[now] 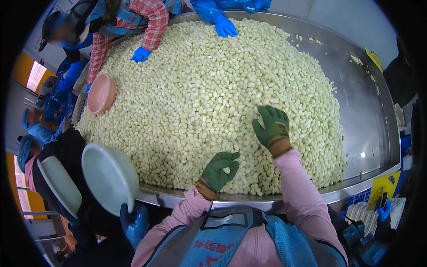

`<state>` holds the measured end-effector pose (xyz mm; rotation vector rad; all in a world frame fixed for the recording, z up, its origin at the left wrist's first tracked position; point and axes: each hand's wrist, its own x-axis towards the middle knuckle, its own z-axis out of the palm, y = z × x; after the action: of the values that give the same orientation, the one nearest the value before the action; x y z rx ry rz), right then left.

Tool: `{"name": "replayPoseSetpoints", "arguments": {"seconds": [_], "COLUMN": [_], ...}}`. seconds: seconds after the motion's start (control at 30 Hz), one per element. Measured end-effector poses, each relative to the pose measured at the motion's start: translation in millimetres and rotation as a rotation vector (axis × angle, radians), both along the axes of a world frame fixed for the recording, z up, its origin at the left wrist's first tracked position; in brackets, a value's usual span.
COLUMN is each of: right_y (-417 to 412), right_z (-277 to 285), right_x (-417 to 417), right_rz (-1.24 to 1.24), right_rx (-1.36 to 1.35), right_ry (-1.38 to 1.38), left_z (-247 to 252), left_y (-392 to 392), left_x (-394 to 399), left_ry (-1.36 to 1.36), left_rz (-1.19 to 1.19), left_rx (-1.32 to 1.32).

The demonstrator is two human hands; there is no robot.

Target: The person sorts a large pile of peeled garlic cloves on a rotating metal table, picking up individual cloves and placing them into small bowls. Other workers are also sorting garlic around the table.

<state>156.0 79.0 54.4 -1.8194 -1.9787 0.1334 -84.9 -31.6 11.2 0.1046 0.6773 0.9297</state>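
Observation:
A wide heap of small pale green oval pieces [200,100], perhaps peeled fruit or beans, lies on a steel sorting table [353,100]. My left hand [220,171], in a green glove, is turned partly palm up above the near edge of the heap, with one pale piece [227,170] resting in its curled fingers. To its right and farther out, my right hand [272,125], also green-gloved, lies palm down on the heap with its fingers and thumb apart. Whether anything is under its fingers is hidden.
Blue-gloved hands of co-workers [141,54] [226,26] touch the heap's far side. A pink basin [101,93] sits at left. A person at near left holds a pale green basin [110,178]. A yellow scoop-like tool [383,190] is in another person's hand at right.

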Motion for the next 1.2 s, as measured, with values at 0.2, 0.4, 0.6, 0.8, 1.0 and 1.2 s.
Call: {"name": "replayPoseSetpoints", "arguments": {"seconds": [0.2,0.4,0.6,0.8,1.0,1.2], "right_y": [21.0,-16.7,-58.6,-94.4,-147.0,-189.2], "right_z": [-16.0,-19.1,-30.6,-1.0,1.5,27.3], "right_x": [-36.7,-51.7,-31.2,-23.2,2.3,35.1], "right_rz": [0.023,0.192,0.448,0.423,0.343,0.120], "right_rx": [-0.227,-0.379,-0.338,-0.224,-0.150,-0.114], "right_ry": [-0.356,-0.414,-0.144,0.036,0.127,0.247], "left_z": [6.3,21.1,117.3,166.3,151.7,111.2], "left_y": [3.5,5.5,4.1,58.9,234.8,249.9], "left_x": [-4.9,8.1,34.4,42.4,19.3,44.8], "left_ry": [-0.063,0.129,0.505,0.914,1.492,2.149], "left_rz": [0.033,-0.020,-0.443,-0.074,0.293,-0.335], "left_rx": [0.008,0.053,0.550,1.079,1.304,1.082]}}
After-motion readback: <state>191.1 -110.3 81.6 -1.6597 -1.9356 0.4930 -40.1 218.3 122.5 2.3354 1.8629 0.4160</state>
